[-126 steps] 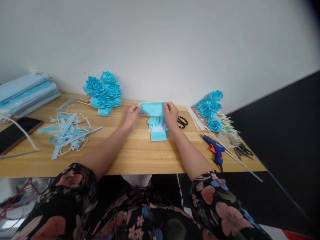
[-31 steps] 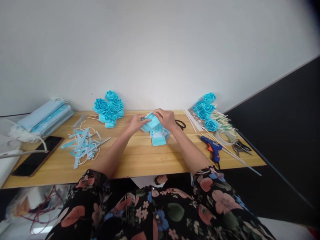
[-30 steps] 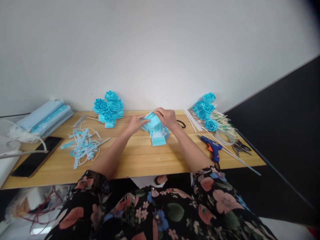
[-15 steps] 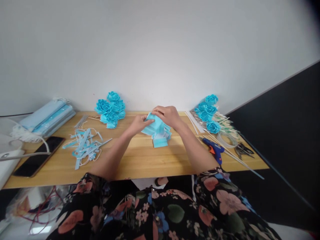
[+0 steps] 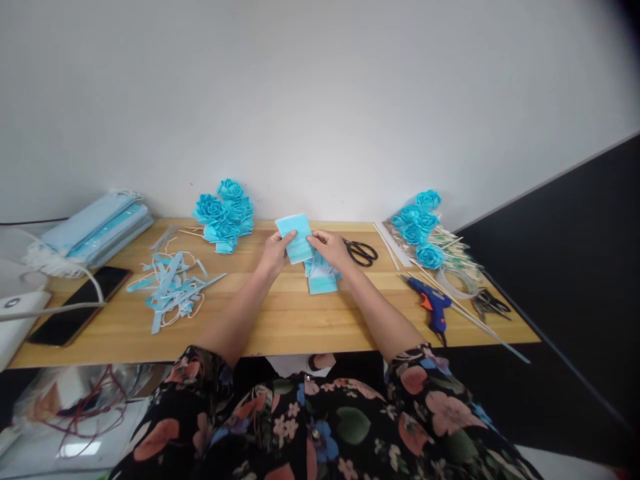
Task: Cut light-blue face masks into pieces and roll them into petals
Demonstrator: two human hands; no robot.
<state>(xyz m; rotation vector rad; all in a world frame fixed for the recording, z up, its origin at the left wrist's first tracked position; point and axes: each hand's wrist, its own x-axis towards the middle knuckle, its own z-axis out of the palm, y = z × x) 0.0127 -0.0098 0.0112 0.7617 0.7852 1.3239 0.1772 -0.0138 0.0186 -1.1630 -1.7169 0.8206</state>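
Observation:
A light blue rectangle of face-mask fabric (image 5: 299, 235) is held up above the middle of the table. My left hand (image 5: 275, 255) pinches its left side, thumb on the front. My right hand (image 5: 327, 248) has its thumb and fingertips closed on the right edge. Below and partly behind the hands lies a small pile of cut blue fabric pieces (image 5: 323, 283). Black-handled scissors (image 5: 363, 253) rest just right of my right hand, their blades hidden behind it.
Blue fabric roses stand at the left (image 5: 225, 217) and right (image 5: 417, 220). Mask strips and ear loops (image 5: 173, 290), a phone (image 5: 80, 307) and stacked face masks (image 5: 95, 230) occupy the left. On the right lie a blue glue gun (image 5: 433, 303), a tape roll (image 5: 457, 283), pliers (image 5: 491, 305) and thin sticks.
The fabric piece now shows as a flat rectangle, lifted off the pile. My right hand has lowered to its right edge, and the scissors' handles have come into view.

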